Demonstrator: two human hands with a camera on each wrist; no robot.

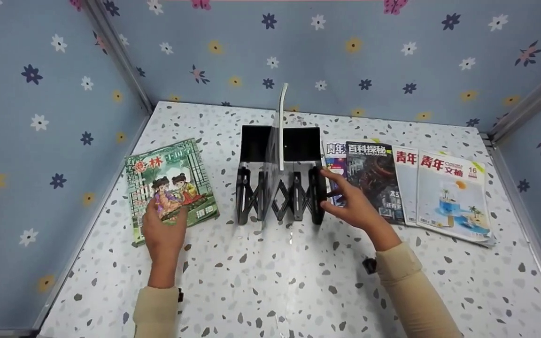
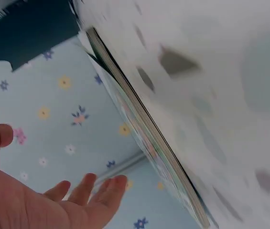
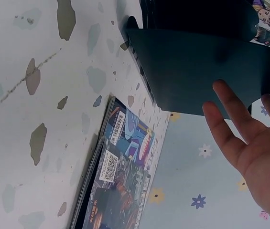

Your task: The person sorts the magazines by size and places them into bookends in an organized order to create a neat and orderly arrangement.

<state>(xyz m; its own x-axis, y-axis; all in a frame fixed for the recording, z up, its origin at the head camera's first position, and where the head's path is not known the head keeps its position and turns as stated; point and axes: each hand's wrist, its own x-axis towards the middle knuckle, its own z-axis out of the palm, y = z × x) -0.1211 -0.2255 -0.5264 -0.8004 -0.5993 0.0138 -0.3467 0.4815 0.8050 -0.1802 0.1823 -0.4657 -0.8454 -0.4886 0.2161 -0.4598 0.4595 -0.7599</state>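
Note:
A black expandable book rack (image 1: 280,206) with crisscross links stands at the centre. A thin upright piece with a pale edge (image 1: 281,126), perhaps a magazine, stands inside it. My right hand (image 1: 352,204) is at the rack's right end panel (image 3: 197,71), its fingers extended and seemingly touching it. On the left, my left hand (image 1: 165,232) hovers over the near part of a green-covered magazine stack (image 1: 176,164), thumb and fingers spread apart. In the left wrist view that hand (image 2: 53,200) holds nothing, with the stack's page edges (image 2: 144,124) beside it.
Several magazines overlap to the right of the rack: a dark one (image 1: 371,178), a white one (image 1: 453,192) on the outside and others partly covered. The speckled white table (image 1: 233,281) is bounded by flowered blue panels (image 1: 317,61) at the back and both sides.

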